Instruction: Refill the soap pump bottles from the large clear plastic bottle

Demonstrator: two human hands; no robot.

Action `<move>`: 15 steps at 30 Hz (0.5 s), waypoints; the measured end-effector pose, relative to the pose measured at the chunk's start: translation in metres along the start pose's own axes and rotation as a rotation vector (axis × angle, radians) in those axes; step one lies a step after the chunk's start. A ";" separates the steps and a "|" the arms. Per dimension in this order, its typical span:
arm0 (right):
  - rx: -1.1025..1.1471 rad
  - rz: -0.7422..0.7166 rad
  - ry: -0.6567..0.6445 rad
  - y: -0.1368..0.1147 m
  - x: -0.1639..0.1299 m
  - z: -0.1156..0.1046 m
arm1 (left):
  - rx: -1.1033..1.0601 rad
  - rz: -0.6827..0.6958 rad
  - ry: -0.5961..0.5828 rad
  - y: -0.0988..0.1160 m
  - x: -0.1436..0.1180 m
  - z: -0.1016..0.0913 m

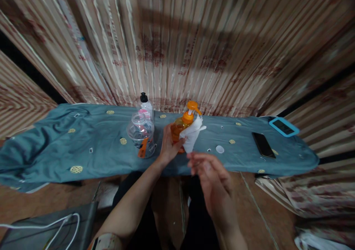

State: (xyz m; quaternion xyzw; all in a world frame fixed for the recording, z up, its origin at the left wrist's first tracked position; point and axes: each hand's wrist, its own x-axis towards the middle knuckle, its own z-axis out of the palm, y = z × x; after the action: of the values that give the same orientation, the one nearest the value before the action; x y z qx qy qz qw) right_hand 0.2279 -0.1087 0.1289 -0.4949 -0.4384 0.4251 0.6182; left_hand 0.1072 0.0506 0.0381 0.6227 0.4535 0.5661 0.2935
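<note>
- Gripping the pump bottle [179, 129] at frame centre, the left hand [168, 146] wrapped its body, apparently to keep it upright on the cloth [55, 143].
- A white tissue [192, 134] lay against the bottle's right side, pinched under the left thumb.
- The right hand [211, 176] hovered below the bottle, fingers loosely spread and grasping nothing; motion blur obscured detail.
- A clear jar [140, 134] stood just left of the bottle; a phone [263, 145] lay well right.

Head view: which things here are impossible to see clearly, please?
- Right hand: motion-blurred, so its finger pose is unclear.
- Orange pump bottle: label hidden by left hand and white tissue.
- Clear jar: contents too small to identify.
- Black-capped bottle: lower part hidden behind the jar.
</note>
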 end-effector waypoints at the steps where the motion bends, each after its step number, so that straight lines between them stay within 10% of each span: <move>1: -0.069 -0.038 0.124 0.010 0.016 -0.007 | -0.006 -0.003 -0.001 0.001 0.000 0.000; 8: -0.195 -0.119 0.103 0.074 0.095 0.018 | -0.030 0.004 -0.047 -0.003 0.001 -0.001; 15: -0.204 -0.245 0.174 0.064 0.130 0.041 | -0.044 0.020 -0.136 -0.007 0.001 -0.005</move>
State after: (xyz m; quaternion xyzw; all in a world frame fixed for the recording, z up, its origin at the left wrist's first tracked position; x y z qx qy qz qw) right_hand 0.2155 0.0357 0.0869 -0.5328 -0.4809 0.2556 0.6477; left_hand 0.1002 0.0537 0.0335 0.6575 0.4137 0.5353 0.3318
